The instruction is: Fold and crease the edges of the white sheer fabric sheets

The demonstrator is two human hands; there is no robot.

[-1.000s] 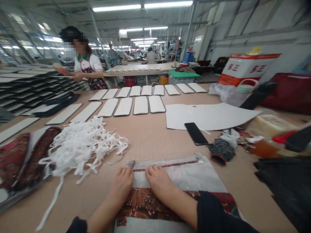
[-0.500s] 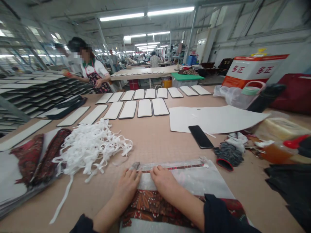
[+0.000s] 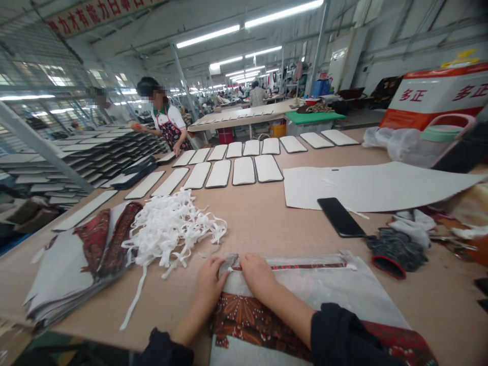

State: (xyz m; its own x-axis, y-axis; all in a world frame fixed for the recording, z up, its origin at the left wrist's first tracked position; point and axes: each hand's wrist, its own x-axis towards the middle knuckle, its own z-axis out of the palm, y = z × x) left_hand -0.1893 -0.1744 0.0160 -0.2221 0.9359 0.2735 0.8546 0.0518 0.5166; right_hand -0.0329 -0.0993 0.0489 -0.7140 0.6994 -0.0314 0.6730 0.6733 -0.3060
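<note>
A pale, slightly shiny fabric panel point(image 3: 324, 290) lies on the table in front of me. A brown and red patterned band point(image 3: 251, 320) crosses it, and a narrow patterned strip point(image 3: 308, 266) runs along its far edge. My left hand point(image 3: 209, 284) pinches the far left corner of the panel, where a crumpled grey bit point(image 3: 230, 261) sticks up between the hands. Just right of it, my right hand point(image 3: 257, 274) has its fingers curled down on the left end of the narrow strip. My right forearm covers part of the patterned band.
White tape point(image 3: 171, 229) lies heaped left of the hands, beside stacked patterned pieces point(image 3: 53, 284). White dark-edged panels point(image 3: 244, 170) stand in rows behind. To the right are a phone point(image 3: 340, 217), a large white sheet point(image 3: 366, 188) and a grey glove point(image 3: 400, 249). A co-worker point(image 3: 168, 119) stands far left.
The view has swung left, so things sit farther right. My left hand has turned, its thumb and fingers now around the corner. My right hand has shifted toward the strip's left end.
</note>
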